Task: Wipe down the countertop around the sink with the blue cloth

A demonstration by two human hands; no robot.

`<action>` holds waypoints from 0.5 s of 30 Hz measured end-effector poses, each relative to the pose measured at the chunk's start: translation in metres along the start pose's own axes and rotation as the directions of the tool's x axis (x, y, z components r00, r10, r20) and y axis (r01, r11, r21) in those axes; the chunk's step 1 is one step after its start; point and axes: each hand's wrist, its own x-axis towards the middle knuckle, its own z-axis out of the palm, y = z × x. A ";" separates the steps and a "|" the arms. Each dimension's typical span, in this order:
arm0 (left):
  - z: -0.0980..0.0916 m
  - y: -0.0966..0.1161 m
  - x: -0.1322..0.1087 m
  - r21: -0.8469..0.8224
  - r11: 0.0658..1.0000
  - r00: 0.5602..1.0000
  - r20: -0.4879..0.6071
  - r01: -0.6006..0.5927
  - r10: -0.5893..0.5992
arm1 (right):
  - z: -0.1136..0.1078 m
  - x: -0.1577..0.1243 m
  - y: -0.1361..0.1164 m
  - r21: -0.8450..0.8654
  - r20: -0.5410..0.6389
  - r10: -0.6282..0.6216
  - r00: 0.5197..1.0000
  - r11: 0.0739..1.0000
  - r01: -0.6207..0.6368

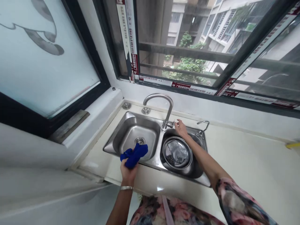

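Note:
My left hand (129, 170) is closed around a bunched blue cloth (134, 155), held over the front edge of the left sink basin (126, 134). My right hand (181, 127) reaches across the right basin to the small side handle (171, 124) of the faucet (170, 107), its fingertips gripping the lever's end. The curved spout points over the left basin, and no running water is visible. A round metal colander (166, 153) sits in the right basin, with a greyish, see-through item (177, 151) inside whose kind I cannot make out.
Behind the sink runs a low white wall under a dark-framed window (182, 86). Two round metal caps (145, 110) lie at the back left. A small thin spout (206, 125) rises at the back right. Pale countertop (246, 156) extends rightward; a frosted window (47, 62) stands left.

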 end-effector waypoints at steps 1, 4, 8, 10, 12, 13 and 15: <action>0.000 0.001 0.006 0.005 1.000 1.000 -0.027 -0.016 0.016 | 0.004 0.006 -0.003 -0.033 0.014 0.005 1.000 0.999 -0.005; -0.001 0.001 0.025 -0.001 1.000 0.994 -0.106 -0.031 0.031 | 0.016 0.017 -0.008 -0.093 0.063 0.030 0.998 0.995 -0.024; 0.004 -0.001 0.047 -0.045 0.999 0.993 -0.119 0.012 -0.018 | 0.021 0.024 -0.003 -0.142 0.089 0.062 0.994 0.989 -0.049; 0.011 -0.002 0.055 -0.052 0.997 0.994 -0.096 0.050 -0.055 | 0.020 0.025 0.001 -0.171 0.105 0.062 0.993 0.984 -0.044; 0.022 -0.003 0.062 -0.059 0.993 0.993 -0.058 0.099 -0.103 | 0.019 0.026 0.004 -0.197 0.118 0.061 0.991 0.980 -0.037; 0.029 -0.004 0.066 -0.067 0.991 0.992 -0.035 0.120 -0.122 | 0.019 0.026 0.005 -0.209 0.123 0.061 0.990 0.977 -0.034; 0.043 -0.005 0.073 -0.081 0.986 0.990 -0.001 0.142 -0.143 | 0.021 0.026 0.007 -0.225 0.121 0.058 0.991 0.974 -0.029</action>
